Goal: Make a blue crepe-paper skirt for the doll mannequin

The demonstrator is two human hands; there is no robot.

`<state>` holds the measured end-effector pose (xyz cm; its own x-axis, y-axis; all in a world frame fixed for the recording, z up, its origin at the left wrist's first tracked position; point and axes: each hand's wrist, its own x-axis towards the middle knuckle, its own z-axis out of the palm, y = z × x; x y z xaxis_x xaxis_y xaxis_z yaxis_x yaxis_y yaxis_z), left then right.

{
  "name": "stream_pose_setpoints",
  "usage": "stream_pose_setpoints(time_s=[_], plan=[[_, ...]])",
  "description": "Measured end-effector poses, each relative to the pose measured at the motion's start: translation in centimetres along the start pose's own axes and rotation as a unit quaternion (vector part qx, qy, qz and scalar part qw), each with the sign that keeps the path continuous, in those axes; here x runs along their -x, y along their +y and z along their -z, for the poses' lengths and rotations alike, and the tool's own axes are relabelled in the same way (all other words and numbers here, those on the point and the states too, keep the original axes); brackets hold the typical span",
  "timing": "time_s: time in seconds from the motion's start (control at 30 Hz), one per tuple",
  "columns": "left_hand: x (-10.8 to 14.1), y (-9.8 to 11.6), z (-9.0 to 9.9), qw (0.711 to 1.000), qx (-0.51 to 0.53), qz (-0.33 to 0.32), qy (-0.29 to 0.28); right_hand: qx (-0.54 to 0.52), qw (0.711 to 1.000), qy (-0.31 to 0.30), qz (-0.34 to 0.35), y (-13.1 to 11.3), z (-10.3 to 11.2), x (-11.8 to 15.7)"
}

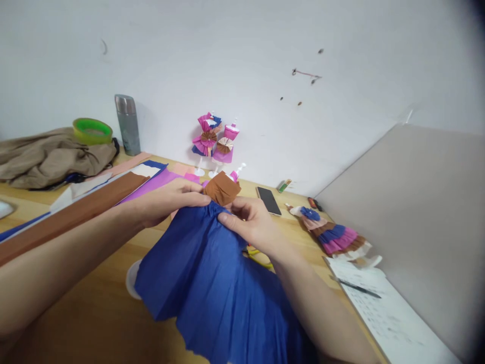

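Between my hands is a small dress form lying tilted, its top wrapped in a brown crepe paper bodice (223,188). A white knob (242,167) sticks out beyond it, and a white round base (132,279) shows at the lower left. A wide sheet of blue crepe paper (212,283) is gathered into pleats just below the bodice and fans out toward me. My left hand (172,199) pinches the gathered edge from the left. From the right, my right hand (255,220) presses the pleats with its thumb, fingers curled behind. Yellow-handled scissors (259,257) lie partly hidden beneath the paper.
Crepe paper strips (94,207) lie at left, near a brown cloth (49,156), a green tape roll (92,131) and a flask (128,124). Two dressed forms (215,139) stand behind. Rightward are a phone (269,200), a layered paper dress (335,235) and a notebook (394,313) with a pen.
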<state>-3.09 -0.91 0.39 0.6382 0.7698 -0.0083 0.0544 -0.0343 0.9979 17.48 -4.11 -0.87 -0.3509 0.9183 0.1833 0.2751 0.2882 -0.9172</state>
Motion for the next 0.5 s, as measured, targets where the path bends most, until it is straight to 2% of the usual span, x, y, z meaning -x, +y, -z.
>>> stream_pose_setpoints(time_s=[0.33,0.5], plan=[[-0.6,-0.9,0.3,0.997,0.074,0.015,-0.003,-0.027,0.999,-0.012,-0.017,-0.2,-0.2,0.2],[-0.8,-1.2,0.4,0.996,0.083,0.020,-0.002,0.042,0.998,0.037,0.003,0.1,-0.4,0.3]])
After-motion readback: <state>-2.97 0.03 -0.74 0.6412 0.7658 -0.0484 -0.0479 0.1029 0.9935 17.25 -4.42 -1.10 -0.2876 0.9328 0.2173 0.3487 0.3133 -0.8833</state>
